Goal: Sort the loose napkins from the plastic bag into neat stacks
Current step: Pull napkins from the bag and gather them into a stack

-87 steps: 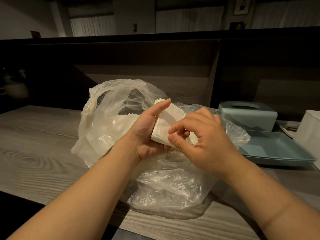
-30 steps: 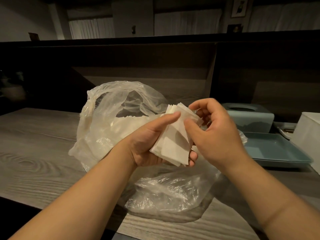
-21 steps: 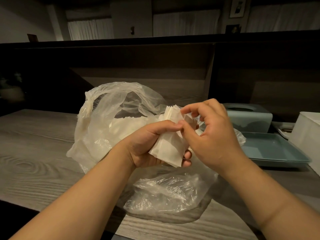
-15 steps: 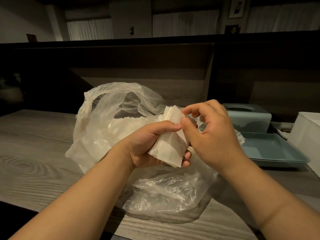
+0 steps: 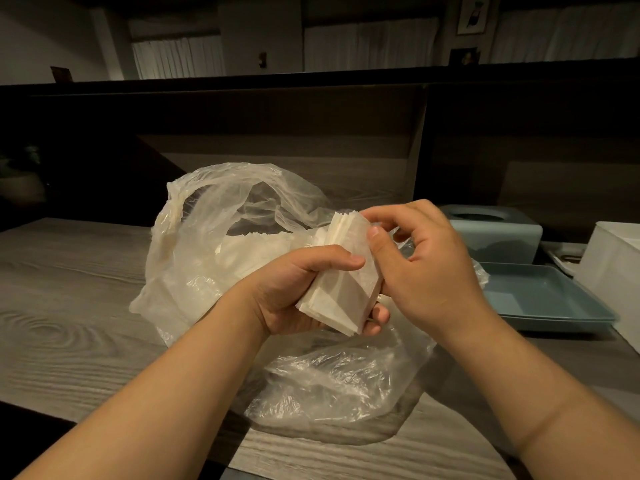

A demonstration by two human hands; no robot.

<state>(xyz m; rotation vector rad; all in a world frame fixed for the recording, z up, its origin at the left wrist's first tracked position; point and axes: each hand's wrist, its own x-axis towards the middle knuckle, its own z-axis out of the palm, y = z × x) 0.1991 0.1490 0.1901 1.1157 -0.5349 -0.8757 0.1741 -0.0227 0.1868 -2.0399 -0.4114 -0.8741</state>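
Left hand (image 5: 294,292) grips a stack of white folded paper napkins (image 5: 341,282) above the crumpled clear plastic bag (image 5: 221,258) on the grey wood-grain table (image 5: 69,306). Stack's long axis runs near-upright, top edge tilted away. Right hand (image 5: 426,271) pinches its upper right edge.

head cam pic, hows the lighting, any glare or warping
Head view: dim and warm, the dark partition nearly black; soft highlights on the plastic bag, no harsh glare; napkin stack in the left hand reads clearly, right hand pinching its top; wide-angle lens bows the table edge and stretches the forearms.
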